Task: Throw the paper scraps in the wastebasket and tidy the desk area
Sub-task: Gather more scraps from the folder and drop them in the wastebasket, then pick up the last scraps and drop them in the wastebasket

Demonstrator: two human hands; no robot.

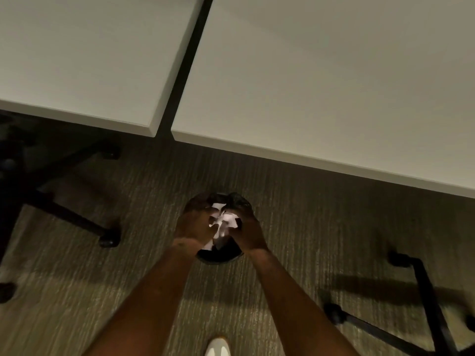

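Observation:
White paper scraps (223, 222) are bunched between both my hands, low over the carpet in the middle of the head view. My left hand (193, 223) cups them from the left and my right hand (248, 228) presses them from the right. Directly beneath the hands stands a small dark round wastebasket (218, 256); only its near rim and dark inside show, the rest is hidden by my hands. One scrap hangs down toward the basket's opening.
Two white desks, left (84, 62) and right (334, 80), meet at a dark gap above the hands. Black chair bases with casters stand at the left (109, 238) and lower right (421, 291). My white shoe (217, 346) is at the bottom edge.

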